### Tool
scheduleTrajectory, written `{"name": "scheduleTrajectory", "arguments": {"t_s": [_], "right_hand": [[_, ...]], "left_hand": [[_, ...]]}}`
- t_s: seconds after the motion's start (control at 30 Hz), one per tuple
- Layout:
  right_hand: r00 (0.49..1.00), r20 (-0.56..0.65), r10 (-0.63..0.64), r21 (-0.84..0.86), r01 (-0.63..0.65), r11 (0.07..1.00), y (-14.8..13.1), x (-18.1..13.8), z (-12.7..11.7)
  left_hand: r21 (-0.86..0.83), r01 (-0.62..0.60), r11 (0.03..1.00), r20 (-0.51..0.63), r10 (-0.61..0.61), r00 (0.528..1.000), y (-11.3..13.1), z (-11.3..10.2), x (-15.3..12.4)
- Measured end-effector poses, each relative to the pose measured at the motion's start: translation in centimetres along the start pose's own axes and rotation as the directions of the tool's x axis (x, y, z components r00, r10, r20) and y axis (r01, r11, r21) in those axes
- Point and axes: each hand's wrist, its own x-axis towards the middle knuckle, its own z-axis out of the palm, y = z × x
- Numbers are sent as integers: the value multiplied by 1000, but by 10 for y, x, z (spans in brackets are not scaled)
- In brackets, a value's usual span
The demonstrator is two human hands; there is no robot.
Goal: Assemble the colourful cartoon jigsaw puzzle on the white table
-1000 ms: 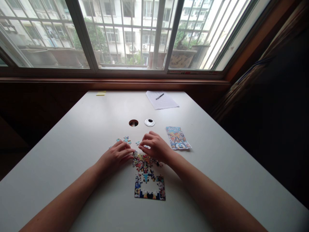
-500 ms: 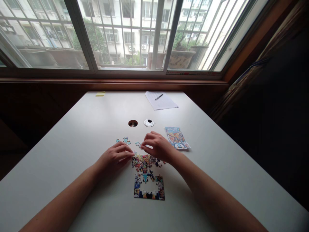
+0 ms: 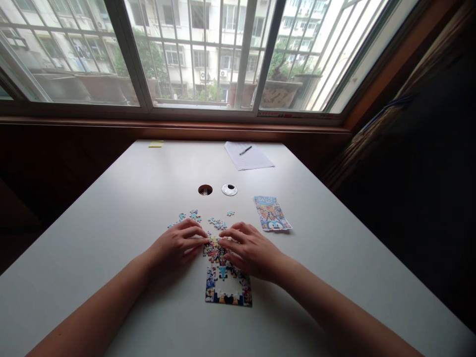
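A partly assembled jigsaw puzzle [image 3: 247, 292] lies on the white table, with a gap inside its lower frame. My left hand [image 3: 178, 243] rests at its upper left edge, fingers stretched out and fingertips touching the border; the thumb is mostly hidden. Over the puzzle's upper right part spreads my right hand [image 3: 255, 250], its fingers apart and covering many pieces. No piece shows clearly in either hand. Just beyond the fingers lie loose light-blue jigsaw pieces [image 3: 217, 223], with more pieces [image 3: 195, 215] behind my left hand and a single piece [image 3: 230, 213] to the right.
A colourful picture sheet [image 3: 273, 213] lies right of the pieces. Farther back are a round cable hole [image 3: 205, 190], its silver cover [image 3: 229, 189], and paper sheets [image 3: 253, 157] with a pen [image 3: 245, 150]. Yellow sticky notes [image 3: 156, 144] sit by the far edge.
My right hand has come down and toward me, from pinching near the loose blue pieces to spreading over the puzzle. My left hand stays almost in place.
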Motion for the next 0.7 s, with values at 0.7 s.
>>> {"name": "scheduleTrajectory", "arguments": {"t_s": [0.7], "right_hand": [[1000,2,-19,-18,19,1000,1,-4,19]], "left_hand": [[126,-12,992,-7,13,1000,5,1,2]]}}
